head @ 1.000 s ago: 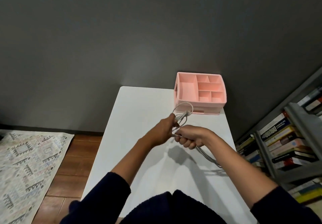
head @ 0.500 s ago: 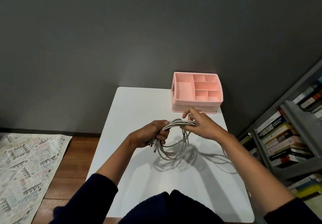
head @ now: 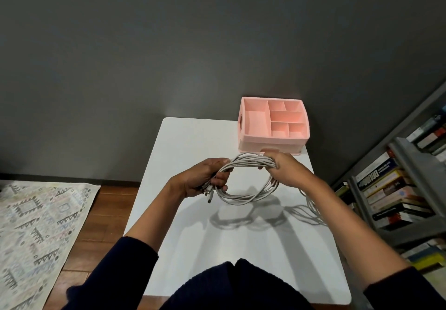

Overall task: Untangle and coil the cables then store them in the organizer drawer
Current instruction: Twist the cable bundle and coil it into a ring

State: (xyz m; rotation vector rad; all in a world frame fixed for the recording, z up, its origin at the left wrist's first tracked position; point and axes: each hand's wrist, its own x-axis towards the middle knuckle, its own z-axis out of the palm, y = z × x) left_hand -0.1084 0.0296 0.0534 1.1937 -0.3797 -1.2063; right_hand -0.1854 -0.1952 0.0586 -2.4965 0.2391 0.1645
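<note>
A bundle of white cables (head: pixel 243 196) hangs as a round coil above the white table (head: pixel 183 140). My left hand (head: pixel 205 177) grips the coil's left side, with plug ends sticking out below the fingers. My right hand (head: pixel 284 169) grips the coil's right side. A loose tail of cable (head: pixel 311 210) trails from my right hand toward the table's right edge. The pink organizer (head: pixel 248 126) stands at the table's far right corner, its top compartments bare and its front drawer pushed in, just behind my right hand.
A grey wall rises right behind the table. A grey shelf of books (head: pixel 391 189) stands close on the right. A patterned rug (head: pixel 36 225) lies on the wooden floor to the left.
The loops have widened into a rounder coil as my hands moved apart. My right hand has closed round the coil's right side, in front of the organizer.
</note>
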